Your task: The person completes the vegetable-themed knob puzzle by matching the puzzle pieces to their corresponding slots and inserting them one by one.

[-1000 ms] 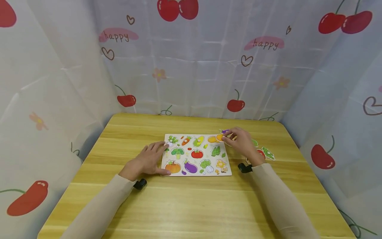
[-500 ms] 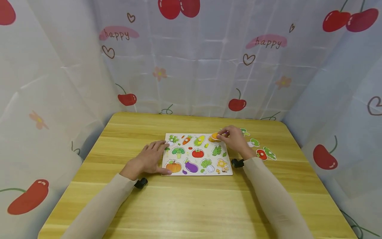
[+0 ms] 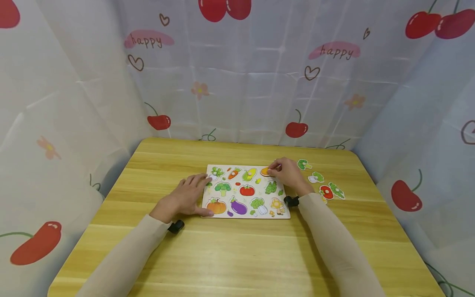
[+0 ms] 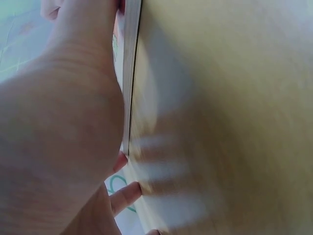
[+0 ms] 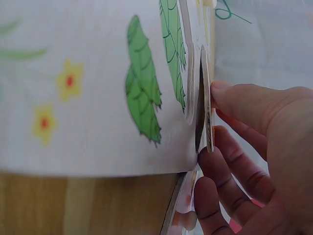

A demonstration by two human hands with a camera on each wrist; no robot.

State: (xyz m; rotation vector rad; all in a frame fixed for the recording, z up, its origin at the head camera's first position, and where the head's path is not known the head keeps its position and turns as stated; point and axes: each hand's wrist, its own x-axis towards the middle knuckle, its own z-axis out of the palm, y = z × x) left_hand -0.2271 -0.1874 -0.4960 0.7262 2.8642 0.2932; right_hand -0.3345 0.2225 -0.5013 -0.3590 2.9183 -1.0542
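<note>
A white vegetable puzzle board [image 3: 246,211] lies flat on the table. My left hand [image 3: 185,196] rests on its left edge with spread fingers, the thumb at the near corner. In the left wrist view the fingers [image 4: 126,196] are partly hidden behind the wrist and palm. At the board's far right corner my right hand [image 3: 290,175] pinches an orange oval puzzle piece [image 3: 264,171] over the matching picture. In the right wrist view this piece [image 5: 208,112] stands tilted, one end raised off the board, with the thumb [image 5: 230,95] against it. Its far side is hidden.
Right of the board lie loose pieces: a broccoli [image 3: 304,164], a bok choy [image 3: 316,177], a tomato [image 3: 326,192] and a leafy green piece [image 3: 337,190]. More pieces are partly covered by my right hand. A printed curtain [image 3: 241,103] stands behind the wooden table [image 3: 230,255].
My right hand has moved left with the orange puzzle piece, from the board's right edge onto its far right corner picture. The left hand has stayed in place.
</note>
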